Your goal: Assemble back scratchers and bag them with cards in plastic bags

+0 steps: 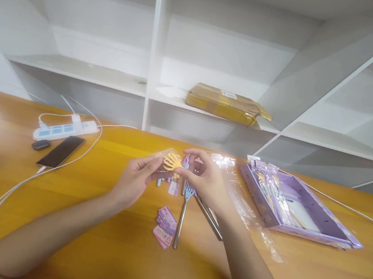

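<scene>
Over the middle of the table, my left hand (137,176) is closed, pinching a clear plastic bag (168,152) between thumb and fingers. A yellow hand-shaped back scratcher (172,162) has its spread fingers at the bag, and my right hand (210,180) is closed on its lower end. Below my hands lies a blue back scratcher (182,216) with a metal rod. More metal rods (210,219) lie partly under my right hand. A fan of pink and purple cards (165,227) rests beside the blue one. Small pale blue and purple pieces sit behind my left fingers, partly hidden.
To the right, a purple box (316,235) holds wrapped back scratchers (276,191). Empty clear wrappers (243,203) lie beside it. On the left are a phone (61,151), a power strip (65,130) and white cables. A taped brown parcel (225,103) sits on the shelf.
</scene>
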The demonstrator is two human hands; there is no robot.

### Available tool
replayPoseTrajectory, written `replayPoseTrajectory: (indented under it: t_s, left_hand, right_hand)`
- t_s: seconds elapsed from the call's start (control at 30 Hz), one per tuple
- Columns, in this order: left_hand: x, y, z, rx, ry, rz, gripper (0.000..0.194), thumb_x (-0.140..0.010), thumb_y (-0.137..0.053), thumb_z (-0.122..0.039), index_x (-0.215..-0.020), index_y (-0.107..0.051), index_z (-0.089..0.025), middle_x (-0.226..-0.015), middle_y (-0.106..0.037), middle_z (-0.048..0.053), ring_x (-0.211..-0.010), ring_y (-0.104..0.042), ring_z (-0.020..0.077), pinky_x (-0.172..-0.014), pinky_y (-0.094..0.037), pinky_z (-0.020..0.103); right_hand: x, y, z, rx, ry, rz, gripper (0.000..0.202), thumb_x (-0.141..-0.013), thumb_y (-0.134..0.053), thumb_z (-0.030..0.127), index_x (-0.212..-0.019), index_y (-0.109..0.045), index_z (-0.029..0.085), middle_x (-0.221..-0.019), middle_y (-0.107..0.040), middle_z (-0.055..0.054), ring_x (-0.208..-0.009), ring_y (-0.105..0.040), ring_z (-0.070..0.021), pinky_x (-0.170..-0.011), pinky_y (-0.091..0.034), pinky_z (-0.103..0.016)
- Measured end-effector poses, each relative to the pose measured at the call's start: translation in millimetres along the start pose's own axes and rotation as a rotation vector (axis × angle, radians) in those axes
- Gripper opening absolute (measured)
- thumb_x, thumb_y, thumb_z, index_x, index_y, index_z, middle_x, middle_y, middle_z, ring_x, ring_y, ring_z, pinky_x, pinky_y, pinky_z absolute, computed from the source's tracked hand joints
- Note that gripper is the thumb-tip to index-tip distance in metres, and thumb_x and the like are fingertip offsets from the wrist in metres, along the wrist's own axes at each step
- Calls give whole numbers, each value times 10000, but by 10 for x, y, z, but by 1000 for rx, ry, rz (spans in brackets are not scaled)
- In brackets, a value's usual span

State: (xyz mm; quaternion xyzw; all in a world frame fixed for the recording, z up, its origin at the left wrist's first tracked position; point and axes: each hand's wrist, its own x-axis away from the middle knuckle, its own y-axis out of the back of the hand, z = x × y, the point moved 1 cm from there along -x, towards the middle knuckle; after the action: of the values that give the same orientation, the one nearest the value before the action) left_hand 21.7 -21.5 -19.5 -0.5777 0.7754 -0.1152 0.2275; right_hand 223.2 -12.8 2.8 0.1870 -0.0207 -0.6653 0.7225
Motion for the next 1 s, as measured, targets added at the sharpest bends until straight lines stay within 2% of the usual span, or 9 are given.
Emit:
replayPoseTrajectory:
  t_s: [0.23, 0.33, 0.4, 0.47, 0.57, 0.73, 0.87, 1.0]
  left_hand:
    - [9, 65, 127, -54, -6, -11, 239, -952, -793, -406, -977, -850, -175, -1122, -841, 106, -1023, -804, 271, -885, -655, 374]
    - [-36, 101, 11, -47, -140, -98, 234, -926, -818, -401, -955, -837, -170, -1079, -844, 101, -965, -813, 259, -817, -665, 350]
    - [-77, 124, -116, -32, -227, -170, 247, -906, -834, -407, -938, -831, -162, -1061, -842, 101, -972, -812, 255, -822, -670, 342]
    - [-118, 140, -221, -22, -243, -203, 263, -890, -846, -409, -943, -827, -152, -1060, -839, 111, -995, -808, 254, -859, -672, 350]
    - [-159, 155, -271, -10, -202, -184, 294, -880, -854, -422, -984, -822, -149, -1066, -837, 123, -1020, -804, 263, -914, -673, 392]
    - [-174, 184, -196, 6, -156, -151, 283, -891, -846, -425, -985, -817, -160, -1111, -835, 124, -1074, -796, 283, -987, -658, 454]
    - [-159, 187, -117, -24, -95, -78, 301, -904, -839, -424, -1009, -829, -142, -1091, -831, 141, -1026, -802, 287, -935, -665, 439]
    - [-104, 167, 53, -83, -26, 19, 292, -932, -813, -423, -1020, -839, -145, -1140, -825, 145, -1026, -798, 291, -908, -660, 413]
  right_hand:
    - [-1, -161, -139, -103, -4, 38, 693, -778, -882, 605, -1322, -590, 288, -1094, -546, -6, -702, -561, -115, -539, -487, -264]
    - [20, -128, -98, -29, -44, 168, 620, -903, -749, 653, -1356, -562, 274, -1028, -575, -2, -698, -584, -130, -550, -500, -266]
    - [35, -91, -64, 53, -50, 275, 495, -1006, -600, 669, -1273, -612, 252, -970, -616, -12, -753, -613, -157, -616, -523, -282]
    - [43, -65, -44, 110, -29, 306, 467, -1064, -485, 671, -1165, -651, 247, -979, -660, -30, -859, -634, -183, -720, -539, -302]
    - [50, -65, -39, 152, -15, 271, 484, -1076, -440, 688, -1129, -654, 257, -985, -684, -27, -889, -626, -192, -766, -523, -313]
    - [56, -58, -17, 166, -60, 214, 504, -1050, -492, 691, -1282, -603, 257, -950, -687, -24, -852, -636, -202, -690, -499, -303]
    - [71, -17, 18, 203, -52, 167, 531, -1036, -529, 685, -1343, -592, 257, -1030, -702, -45, -879, -644, -206, -714, -498, -314]
    - [99, -56, -8, 125, -53, 212, 533, -1039, -564, 643, -1403, -530, 255, -1043, -677, -37, -833, -655, -187, -704, -534, -324]
